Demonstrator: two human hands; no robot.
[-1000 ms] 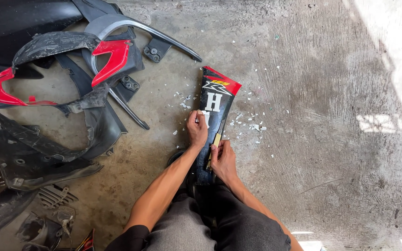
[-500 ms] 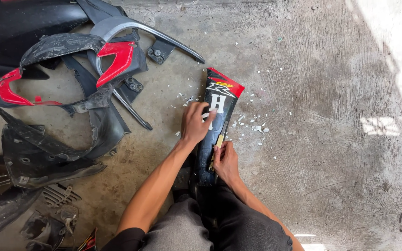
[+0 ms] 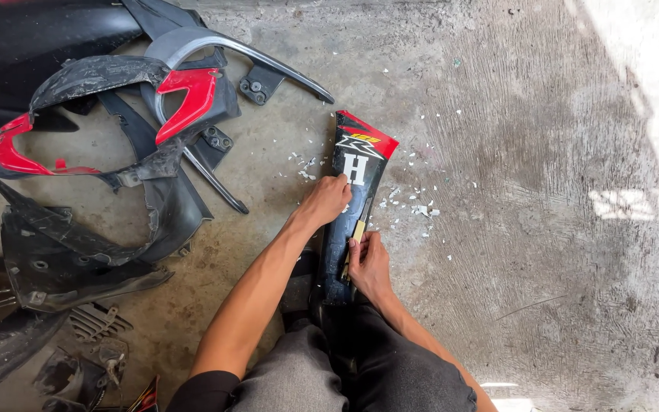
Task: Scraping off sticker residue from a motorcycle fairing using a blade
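A long black motorcycle fairing panel (image 3: 342,252) with a red tip and stickers lies on the concrete floor in front of my knees. My left hand (image 3: 326,200) presses on its left edge beside a white sticker, fingers curled at the sticker. My right hand (image 3: 368,263) grips a small yellowish blade tool (image 3: 360,227) whose tip rests on the panel just below that sticker. White sticker scraps (image 3: 421,207) are scattered on the floor on both sides of the panel.
A heap of black and red motorcycle body panels (image 3: 108,152) fills the left side. A grey curved trim piece (image 3: 230,47) lies at the top. Small parts and a grille (image 3: 93,320) sit at the lower left. Sunlit concrete (image 3: 634,137) lies right.
My left hand slid a little along the sticker's edge. The view shifted slightly; my right hand stays on the tool at the panel.
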